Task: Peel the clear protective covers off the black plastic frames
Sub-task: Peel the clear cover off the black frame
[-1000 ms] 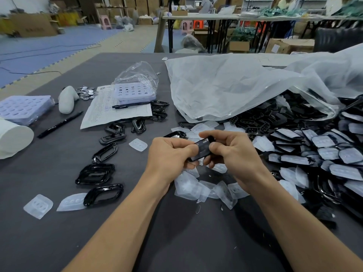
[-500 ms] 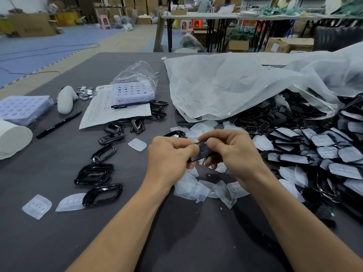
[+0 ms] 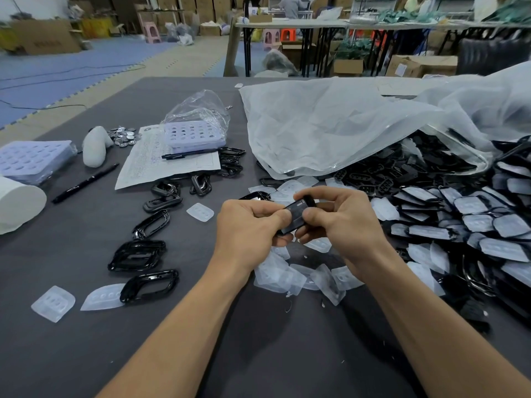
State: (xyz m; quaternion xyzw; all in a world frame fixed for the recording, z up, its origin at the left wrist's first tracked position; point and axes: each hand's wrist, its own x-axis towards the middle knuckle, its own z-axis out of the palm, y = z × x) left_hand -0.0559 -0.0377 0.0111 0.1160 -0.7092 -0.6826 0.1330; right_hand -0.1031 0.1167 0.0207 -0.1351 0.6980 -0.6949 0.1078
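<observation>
Dark grey bench (image 3: 86,354) fills most of the head view, inside a large workshop with cartons and other tables behind. On its left part lie a sheet of paper (image 3: 155,165), a black pen (image 3: 84,183), a pale perforated tray (image 3: 192,133) half inside a clear bag, and several bare black frames (image 3: 149,285), glossy, some of them stacked. The right part is taken by a heap of covered frames (image 3: 474,225), which spreads out from under a large translucent plastic sheet (image 3: 330,124). This heap lies close beside the right forearm, so that side is crowded; between the forearms and toward the near edge only grey surface shows.

At the centre both hands hold one black frame (image 3: 296,216) above the bench, over a small cluster of peeled clear covers (image 3: 290,275). The grip of the left hand (image 3: 247,225) pinches the frame's lower left end with thumb and curled fingers; the grip of the right hand (image 3: 342,222) pinches its higher right end. The frame is tilted, and its face looks dull and greyish. Whether its cover has begun to lift, I cannot tell.
</observation>
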